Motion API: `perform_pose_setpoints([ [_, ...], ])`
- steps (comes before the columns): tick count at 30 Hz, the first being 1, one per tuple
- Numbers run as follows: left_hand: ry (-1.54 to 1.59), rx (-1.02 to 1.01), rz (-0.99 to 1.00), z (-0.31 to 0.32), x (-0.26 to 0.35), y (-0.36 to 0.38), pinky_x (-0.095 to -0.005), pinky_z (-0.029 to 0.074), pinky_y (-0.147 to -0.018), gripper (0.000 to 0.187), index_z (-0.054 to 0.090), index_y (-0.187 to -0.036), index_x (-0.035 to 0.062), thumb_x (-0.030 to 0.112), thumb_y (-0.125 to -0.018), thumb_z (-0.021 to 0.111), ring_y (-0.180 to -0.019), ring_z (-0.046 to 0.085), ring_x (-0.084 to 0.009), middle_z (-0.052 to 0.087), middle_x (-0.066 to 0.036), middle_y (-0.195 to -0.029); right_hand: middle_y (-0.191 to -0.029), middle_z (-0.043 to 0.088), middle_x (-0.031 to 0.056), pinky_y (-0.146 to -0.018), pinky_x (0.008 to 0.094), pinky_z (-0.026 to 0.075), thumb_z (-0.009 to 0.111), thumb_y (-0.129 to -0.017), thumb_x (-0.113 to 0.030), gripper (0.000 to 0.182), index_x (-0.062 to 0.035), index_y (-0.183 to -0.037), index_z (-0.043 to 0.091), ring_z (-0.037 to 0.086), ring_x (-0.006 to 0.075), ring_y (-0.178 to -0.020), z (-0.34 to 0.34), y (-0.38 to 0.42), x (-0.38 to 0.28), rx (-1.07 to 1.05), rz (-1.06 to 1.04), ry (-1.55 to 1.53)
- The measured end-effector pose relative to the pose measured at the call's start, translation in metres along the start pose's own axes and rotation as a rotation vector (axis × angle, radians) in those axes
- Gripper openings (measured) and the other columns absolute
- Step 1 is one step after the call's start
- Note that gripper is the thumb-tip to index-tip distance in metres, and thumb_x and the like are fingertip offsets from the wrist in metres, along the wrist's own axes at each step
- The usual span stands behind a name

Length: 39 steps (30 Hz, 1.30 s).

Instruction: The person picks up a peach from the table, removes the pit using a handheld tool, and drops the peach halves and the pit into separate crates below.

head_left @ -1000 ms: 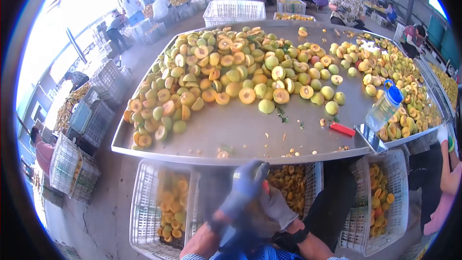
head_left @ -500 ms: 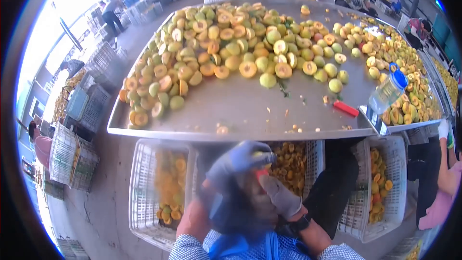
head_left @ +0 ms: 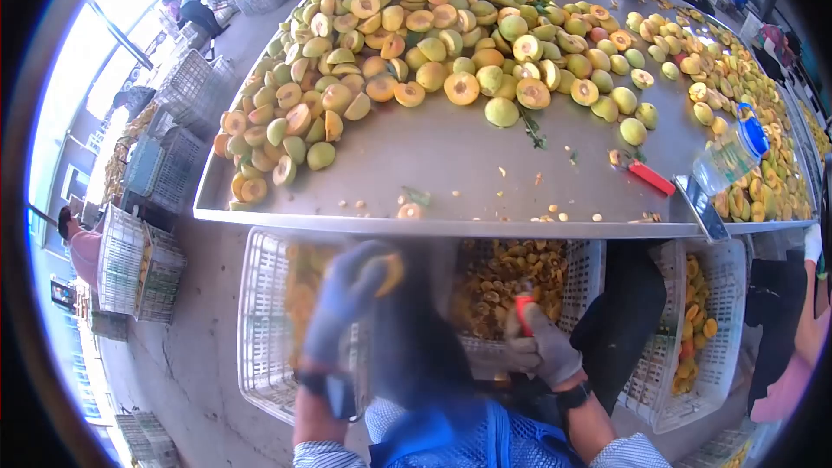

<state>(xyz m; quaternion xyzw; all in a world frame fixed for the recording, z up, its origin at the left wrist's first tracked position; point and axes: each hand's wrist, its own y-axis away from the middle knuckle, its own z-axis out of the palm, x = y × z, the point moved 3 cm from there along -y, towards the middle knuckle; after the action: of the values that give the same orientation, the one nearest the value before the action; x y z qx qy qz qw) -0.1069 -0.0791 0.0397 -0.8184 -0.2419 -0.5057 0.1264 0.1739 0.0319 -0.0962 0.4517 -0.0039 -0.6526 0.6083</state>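
Observation:
My left hand (head_left: pixel 351 290), in a grey glove and blurred by motion, is over the left crate with its fingers closed on a peach half (head_left: pixel 390 276). My right hand (head_left: pixel 544 348), also gloved, grips a small red-handled tool (head_left: pixel 523 315) that points up; its tip is too small to make out. Beneath and beyond the right hand, a crate (head_left: pixel 588 282) holds many scooped-out fruit pieces (head_left: pixel 507 286). Past both hands, a large heap of halved and whole yellow-green peaches (head_left: pixel 431 76) lies on the metal table (head_left: pixel 416 169).
Another red-handled tool (head_left: pixel 650 178), a phone (head_left: pixel 702 208) and a blue-lidded plastic jar (head_left: pixel 732 160) sit at the table's right. White crates of fruit stand at the left (head_left: pixel 260 321) and right (head_left: pixel 646 390) of my legs. Other people work around; one gloved hand (head_left: pixel 812 243) shows at far right.
My hands were together in front of me; now they are apart, the left moved left over the crate with the peach half, the right slightly right. The view has shifted.

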Motion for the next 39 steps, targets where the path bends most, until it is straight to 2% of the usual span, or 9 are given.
perform_pose_setpoints([
  [3,-0.716,0.032,0.194,-0.065,0.015,-0.007,-0.0371,0.049,-0.078,0.026,0.067,-0.1,0.0012,0.023,-0.086,0.065,-0.084,0.064,-0.0311,0.066,-0.016,-0.092,-0.053,0.035,-0.0054,-0.04,0.0243,0.026,0.048,-0.095,-0.053,0.041,-0.0126,-0.086,0.051,0.032,0.0074,-0.04,0.007,0.003,-0.01,0.109,-0.174,0.128],
  [17,-1.186,0.442,0.128,-0.069,-0.044,-0.253,-0.0455,0.051,-0.073,0.036,0.065,-0.099,0.0131,0.041,-0.077,0.069,-0.083,0.065,-0.0328,0.066,-0.015,-0.093,-0.056,0.046,-0.0022,-0.044,0.0249,0.033,0.051,-0.098,-0.04,0.039,-0.0051,-0.081,0.055,0.043,0.0084,-0.045,-0.034,-0.035,0.045,0.247,-0.31,0.93],
  [23,-0.696,0.155,0.448,-0.032,0.035,-0.129,-0.0356,0.052,-0.065,0.039,0.066,-0.112,0.0116,0.011,-0.074,0.075,-0.071,0.064,-0.0282,0.063,-0.01,-0.09,-0.057,0.046,-0.0031,-0.043,0.0246,0.032,0.051,-0.097,-0.043,0.04,-0.0033,-0.09,0.055,0.04,0.0073,-0.044,0.021,-0.027,-0.034,0.146,-0.197,0.175],
  [26,-0.465,-0.134,0.464,0.006,0.059,-0.072,-0.0356,0.052,-0.067,0.04,0.066,-0.115,0.0129,0.009,-0.076,0.072,-0.077,0.063,-0.0276,0.06,-0.011,-0.088,-0.056,0.043,-0.0041,-0.042,0.0237,0.03,0.048,-0.098,-0.043,0.04,-0.0039,-0.097,0.055,0.038,0.0066,-0.043,0.059,-0.021,-0.085,0.267,-0.652,0.414],
  [30,-0.343,-0.26,0.525,0.054,0.073,-0.035,-0.0374,0.05,-0.077,0.033,0.066,-0.112,0.0118,0.007,-0.079,0.065,-0.085,0.06,-0.0315,0.059,-0.015,-0.098,-0.055,0.041,-0.0057,-0.04,0.0219,0.029,0.047,-0.099,-0.043,0.038,-0.0062,-0.106,0.054,0.037,0.0053,-0.042,0.058,-0.027,-0.084,0.17,-0.574,0.271],
  [32,-0.203,-0.199,0.513,0.069,0.063,-0.031,-0.0366,0.049,-0.08,0.032,0.067,-0.111,0.0101,0.007,-0.08,0.064,-0.089,0.059,-0.0306,0.058,-0.015,-0.099,-0.114,0.058,0.0107,-0.094,0.0373,0.041,0.039,-0.103,-0.025,0.035,-0.001,-0.125,0.052,0.054,0.0221,-0.106,0.042,-0.025,-0.07,0.295,-0.408,0.592],
  [33,-0.062,-0.141,0.494,0.076,0.056,-0.03,-0.0358,0.047,-0.084,0.03,0.067,-0.11,0.0085,0.006,-0.08,0.063,-0.092,0.058,-0.0296,0.058,-0.015,-0.1,-0.114,0.058,0.0107,-0.094,0.0373,0.041,0.039,-0.103,-0.025,0.035,-0.001,-0.125,0.052,0.054,0.0221,-0.106,0.043,-0.025,-0.067,0.298,-0.406,0.592],
  [37,0.419,0.043,0.183,0.117,0.025,-0.021,-0.0297,0.042,-0.097,0.031,0.058,-0.121,-0.0006,0.006,-0.091,0.05,-0.112,0.053,-0.0173,0.058,-0.01,-0.119,-0.061,0.043,-0.0064,-0.041,0.02,0.032,0.058,-0.094,-0.037,0.032,-0.01,-0.11,0.053,0.04,0.0042,-0.045,0.062,-0.015,-0.061,0.3,-0.498,0.069],
  [39,0.611,0.085,0.081,0.134,0.011,-0.016,-0.0294,0.043,-0.098,0.039,0.052,-0.126,-0.0014,0.026,-0.102,0.04,-0.113,0.053,-0.0158,0.057,-0.01,-0.123,-0.116,0.054,0.0066,-0.093,0.0314,0.041,0.056,-0.094,-0.034,0.047,0.0003,-0.125,0.05,0.05,0.0166,-0.107,0.064,-0.012,-0.061,0.267,-0.489,0.125],
])
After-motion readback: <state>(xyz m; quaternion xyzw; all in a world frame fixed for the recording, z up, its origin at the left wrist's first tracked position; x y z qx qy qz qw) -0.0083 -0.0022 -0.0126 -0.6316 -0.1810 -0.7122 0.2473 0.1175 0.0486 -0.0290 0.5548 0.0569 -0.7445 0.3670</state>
